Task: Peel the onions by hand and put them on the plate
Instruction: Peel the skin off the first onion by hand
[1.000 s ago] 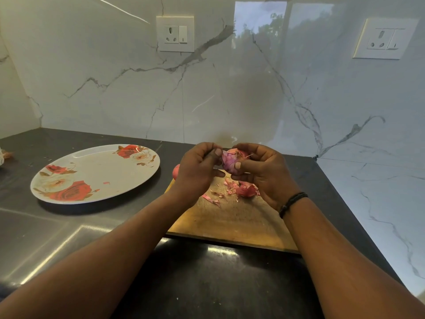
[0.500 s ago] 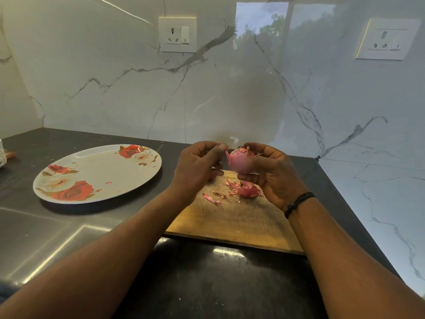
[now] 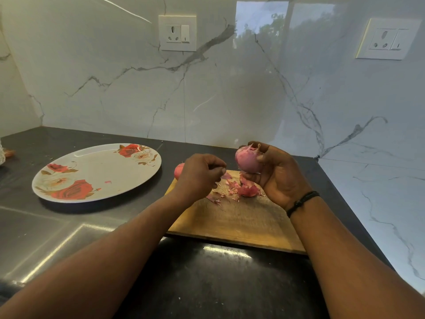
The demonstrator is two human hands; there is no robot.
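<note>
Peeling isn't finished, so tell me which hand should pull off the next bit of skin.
Left. The right hand grips the onion, so it is busy; the left hand hovers beside it over the cutting board.

A second onion [image 3: 179,170] shows only as a sliver behind the left hand [image 3: 199,174], whose curled fingertips are too small to tell whether they pinch a bit of skin. At the left edge an object [image 3: 2,155] on the worktop [image 3: 69,226] is cut off (unidentifiable).

A home kitchen: dark countertop [image 3: 57,226], marble backsplash [image 3: 230,93], wall sockets [image 3: 177,33].
</note>
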